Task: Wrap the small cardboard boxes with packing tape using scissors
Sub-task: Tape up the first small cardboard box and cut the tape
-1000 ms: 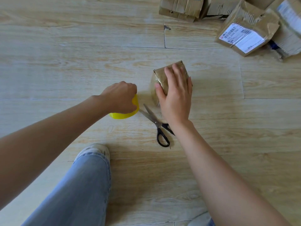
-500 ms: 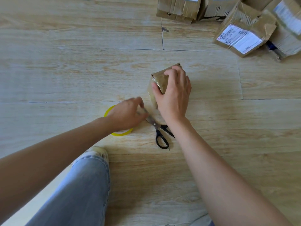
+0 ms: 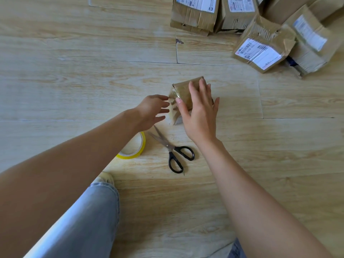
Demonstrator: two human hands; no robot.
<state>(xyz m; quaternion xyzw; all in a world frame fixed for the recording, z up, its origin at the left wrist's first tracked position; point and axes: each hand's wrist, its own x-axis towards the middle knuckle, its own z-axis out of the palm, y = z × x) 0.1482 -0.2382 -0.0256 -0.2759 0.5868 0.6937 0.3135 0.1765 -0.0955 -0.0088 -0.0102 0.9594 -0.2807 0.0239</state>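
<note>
Right hand lies flat, fingers spread, atop the small box on the floor. Left hand, fingers loosely straight and holding nothing, is just beside its 9 o'clock face. Scissors at its 6 o'clock point their blades toward 10; tape roll lies at 7.

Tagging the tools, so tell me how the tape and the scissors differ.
The tape is a yellow ring, partly hidden by the left forearm; the scissors are steel with black handles, fully seen. The tape is round; the scissors are long, blades slightly apart. Both lie on the floor, unheld.
</note>
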